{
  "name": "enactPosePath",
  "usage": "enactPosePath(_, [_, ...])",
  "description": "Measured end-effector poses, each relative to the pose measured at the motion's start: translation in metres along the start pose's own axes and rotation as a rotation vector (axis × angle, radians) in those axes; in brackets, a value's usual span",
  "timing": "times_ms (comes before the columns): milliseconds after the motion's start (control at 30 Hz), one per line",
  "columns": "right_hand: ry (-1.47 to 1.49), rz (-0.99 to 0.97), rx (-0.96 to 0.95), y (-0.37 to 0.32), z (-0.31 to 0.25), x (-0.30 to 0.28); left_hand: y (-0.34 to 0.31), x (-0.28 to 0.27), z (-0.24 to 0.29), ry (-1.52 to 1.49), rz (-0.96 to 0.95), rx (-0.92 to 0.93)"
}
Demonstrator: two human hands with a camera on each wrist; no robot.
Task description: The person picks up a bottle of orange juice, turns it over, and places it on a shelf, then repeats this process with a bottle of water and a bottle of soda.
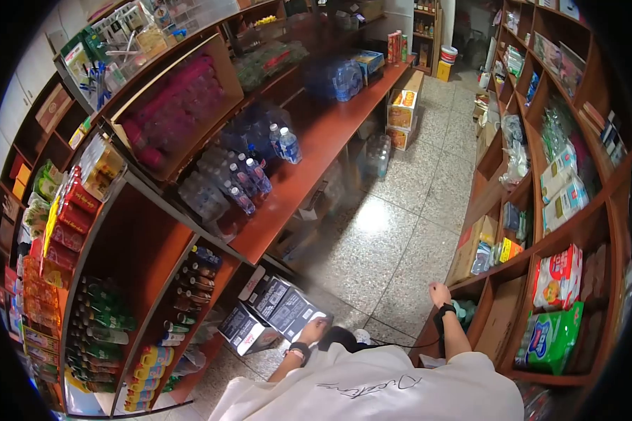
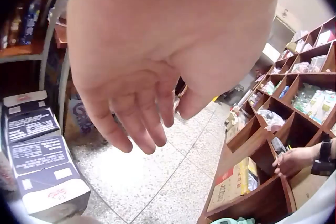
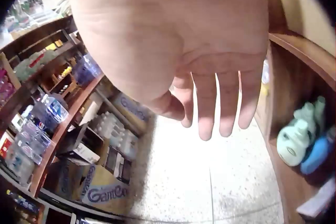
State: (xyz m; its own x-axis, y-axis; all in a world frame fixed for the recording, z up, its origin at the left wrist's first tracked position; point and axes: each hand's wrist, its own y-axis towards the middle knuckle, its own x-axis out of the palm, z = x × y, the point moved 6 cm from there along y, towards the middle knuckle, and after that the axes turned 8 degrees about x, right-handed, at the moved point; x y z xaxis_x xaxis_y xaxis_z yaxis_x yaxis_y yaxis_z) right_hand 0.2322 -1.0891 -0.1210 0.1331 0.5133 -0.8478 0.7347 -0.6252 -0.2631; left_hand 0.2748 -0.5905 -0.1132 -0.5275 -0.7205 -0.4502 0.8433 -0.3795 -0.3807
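Observation:
My left hand (image 1: 314, 331) hangs low in front of my body, holding nothing. Its fingers droop loosely in the left wrist view. In the head view it overlaps the near edge of some dark grey and white printed cartons (image 1: 284, 305) on the floor. Held out to the right, my right hand (image 1: 439, 295) is beside the front of the low shelving. The right wrist view shows its fingers (image 3: 206, 108) pointing down, slightly bent and without anything in them. Close to that hand, mint-green bottles (image 3: 296, 140) and a blue one (image 3: 317, 154) sit in a compartment.
On the left, a red-brown counter (image 1: 330, 151) carries several clear bottles (image 1: 288, 146). Wooden cubbies on the right hold packs, including a green pack (image 1: 551, 340). Speckled floor tiles (image 1: 400, 231) run between them. Cartons (image 1: 402, 116) stand by the counter's far end.

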Motion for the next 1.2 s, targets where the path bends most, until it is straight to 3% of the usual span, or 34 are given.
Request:
enactPosePath(33, [-0.006, -0.009, -0.002, 0.012, -0.020, -0.008, 0.023, 0.010, -0.045, 0.302, -0.067, 0.180])
enactPosePath(100, [-0.074, 0.007, -0.190, 0.029, -0.071, -0.014, 0.020, -0.006, -0.057, 0.272, -0.115, -0.144])
enactPosePath(133, [-0.073, 0.001, -0.195, 0.032, -0.097, -0.016, 0.027, -0.009, -0.087, 0.407, -0.159, -0.133])
enactPosePath(167, [-0.091, -0.008, -0.315, 0.031, -0.131, -0.017, 0.034, -0.005, -0.136, 0.541, -0.204, -0.118])
enactPosePath(200, [-0.111, -0.013, -0.434, 0.032, -0.161, -0.014, 0.040, -0.005, -0.181, 0.441, -0.162, -0.253])
enactPosePath(233, [-0.051, -0.048, -0.488, 0.037, -0.181, -0.003, 0.045, -0.007, -0.193, 0.454, -0.211, -0.376])
enactPosePath(267, [0.006, -0.083, -0.541, 0.042, -0.199, 0.005, 0.064, -0.004, -0.196, 0.445, -0.210, -0.372])
enactPosePath(300, [-0.002, -0.079, -0.546, 0.051, -0.212, 0.011, 0.082, -0.005, -0.187, 0.443, -0.191, -0.337])
enactPosePath(367, [-0.200, -0.305, -0.673, 0.067, -0.242, 0.047, 0.112, -0.027, -0.155, 0.445, -0.141, -0.275])
enactPosePath(400, [-0.203, -0.314, -0.684, 0.085, -0.251, 0.060, 0.118, -0.040, -0.139, 0.444, -0.117, -0.256])
enactPosePath(467, [-0.456, -0.506, -0.684, 0.114, -0.260, 0.094, 0.138, -0.063, -0.143, 0.358, 0.039, -0.252])
enactPosePath(533, [-0.546, -0.572, -0.622, 0.141, -0.271, 0.113, 0.171, -0.081, -0.140, 0.317, 0.243, -0.204])
enactPosePath(567, [-0.729, -0.751, -0.535, 0.159, -0.259, 0.140, 0.188, -0.089, -0.140, 0.298, 0.341, -0.173])
enactPosePath(600, [-0.911, -0.914, -0.446, 0.179, -0.253, 0.151, 0.229, -0.089, -0.152, 0.326, 0.190, -0.078])
enactPosePath(633, [-0.918, -0.846, -0.456, 0.188, -0.281, 0.139, 0.268, -0.093, -0.149, 0.358, 0.053, 0.028])
enactPosePath(667, [-0.928, -0.843, -0.465, 0.202, -0.293, 0.149, 0.289, -0.111, -0.131, 0.342, -0.104, -0.024])
enactPosePath(733, [-0.729, -0.643, -0.422, 0.244, -0.312, 0.175, 0.310, -0.142, -0.085, 0.048, 0.251, -0.223])
enactPosePath(900, [-0.468, -0.685, -0.379, 0.250, -0.383, 0.180, 0.376, -0.165, -0.028, 0.115, 0.154, -0.170])
enactPosePath(967, [-0.409, -0.693, -0.633, 0.243, -0.414, 0.183, 0.388, -0.170, -0.013, 0.143, 0.119, -0.162])
enactPosePath(1133, [-0.187, -0.581, -0.819, 0.288, -0.502, 0.177, 0.416, -0.201, 0.047, -0.090, 0.280, -0.037])
enactPosePath(1200, [-0.131, -0.649, -0.827, 0.310, -0.538, 0.173, 0.441, -0.214, 0.063, -0.134, 0.317, -0.030])
